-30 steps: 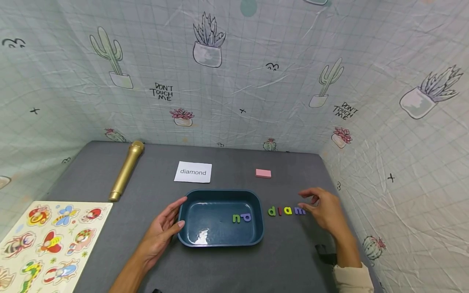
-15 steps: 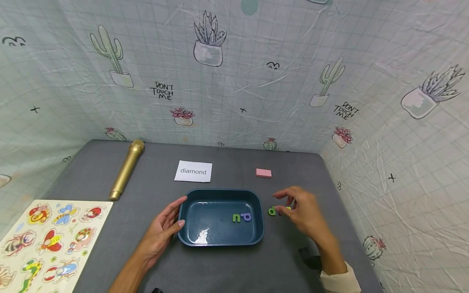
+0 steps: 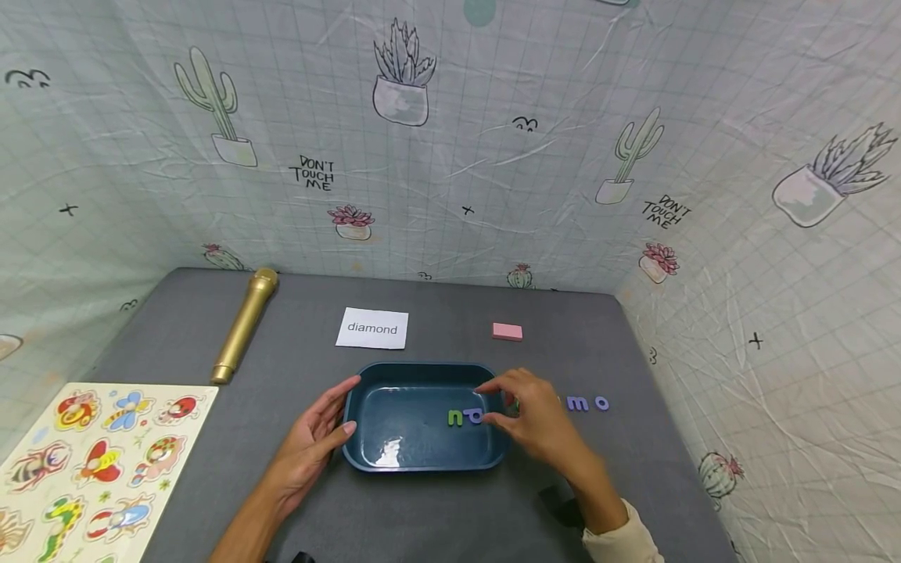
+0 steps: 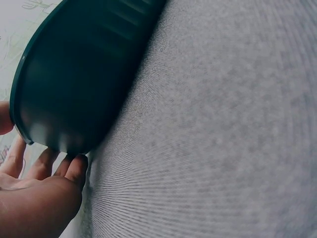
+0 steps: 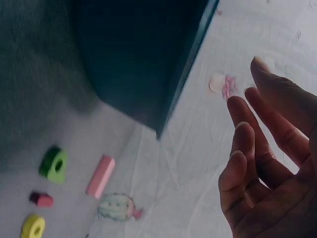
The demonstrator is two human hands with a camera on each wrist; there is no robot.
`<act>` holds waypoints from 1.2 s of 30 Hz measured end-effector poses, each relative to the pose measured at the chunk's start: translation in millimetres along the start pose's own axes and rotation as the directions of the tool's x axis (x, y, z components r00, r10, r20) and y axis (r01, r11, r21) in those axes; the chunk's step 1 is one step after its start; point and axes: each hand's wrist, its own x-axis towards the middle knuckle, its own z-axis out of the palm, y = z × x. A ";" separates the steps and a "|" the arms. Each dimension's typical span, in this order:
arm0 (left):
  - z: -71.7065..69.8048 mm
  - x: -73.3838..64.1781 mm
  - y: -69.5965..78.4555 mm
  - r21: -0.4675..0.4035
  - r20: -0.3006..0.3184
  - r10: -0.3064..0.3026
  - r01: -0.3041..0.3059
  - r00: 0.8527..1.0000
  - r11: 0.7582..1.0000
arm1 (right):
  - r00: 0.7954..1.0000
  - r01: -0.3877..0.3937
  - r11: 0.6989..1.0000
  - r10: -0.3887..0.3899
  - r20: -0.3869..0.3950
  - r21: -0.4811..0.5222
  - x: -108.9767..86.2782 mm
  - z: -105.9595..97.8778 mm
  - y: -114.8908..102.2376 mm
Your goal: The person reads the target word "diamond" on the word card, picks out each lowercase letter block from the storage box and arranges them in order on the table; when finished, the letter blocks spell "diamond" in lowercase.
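On the grey table I see a blue tray, its left end grasped by the left hand. The right hand reaches over the right rim, released, thumb and fingertips parted around nothing. Inside the tray I find a purple letter near that thumb, beside a green n; a purple m lies outside, to the right.

The tray is dark blue-green (its letters green and purple).
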 end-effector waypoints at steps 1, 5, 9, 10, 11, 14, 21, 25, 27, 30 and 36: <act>0.1 0.1 0.2 0.001 -0.003 -0.004 0.004 1.000 1.000 | 1.000 0.007 1.000 -0.007 0.008 -0.001 0.3 3.1 -0.8; 0.5 0.4 0.6 0.009 -0.013 -0.015 0.015 1.000 1.000 | 0.999 0.017 1.000 -0.017 0.029 0.003 1.7 16.2 -1.1; 0.5 0.3 0.2 0.005 -0.007 -0.010 0.010 1.000 1.000 | 0.999 -0.007 1.000 0.006 0.046 0.010 3.6 29.5 0.5; 0.4 0.3 0.0 0.004 -0.005 -0.007 0.007 1.000 1.000 | 0.999 -0.008 1.000 0.008 0.051 0.012 4.4 32.6 0.8; 0.3 0.2 -0.1 0.002 -0.003 -0.006 0.006 1.000 1.000 | 0.999 -0.007 1.000 0.006 0.054 0.006 5.2 35.9 1.3; -0.1 0.0 -0.4 0.002 -0.002 -0.005 0.005 1.000 1.000 | 0.998 0.007 1.000 -0.006 0.058 -0.012 8.0 44.2 1.8; -0.5 -0.3 -0.7 0.004 -0.002 -0.004 0.004 1.000 1.000 | 0.997 0.028 0.993 -0.020 0.072 -0.117 14.2 57.7 1.2; -0.6 -0.4 -0.3 0.007 -0.003 -0.005 0.005 1.000 1.000 | 0.995 0.015 0.982 0.004 0.101 -0.186 17.6 63.7 1.5; -0.6 -0.4 -0.2 0.008 -0.004 -0.005 0.005 1.000 1.000 | 0.993 0.003 0.978 0.022 0.117 -0.210 19.0 66.0 1.2; -0.7 -0.4 -0.5 0.006 -0.005 -0.005 0.005 1.000 1.000 | 0.991 -0.004 0.970 0.036 0.127 -0.244 20.5 68.4 1.0; -0.1 -0.2 -0.3 0.005 -0.002 -0.003 0.003 1.000 1.000 | 0.993 0.026 0.947 0.013 0.118 -0.321 23.6 71.5 1.5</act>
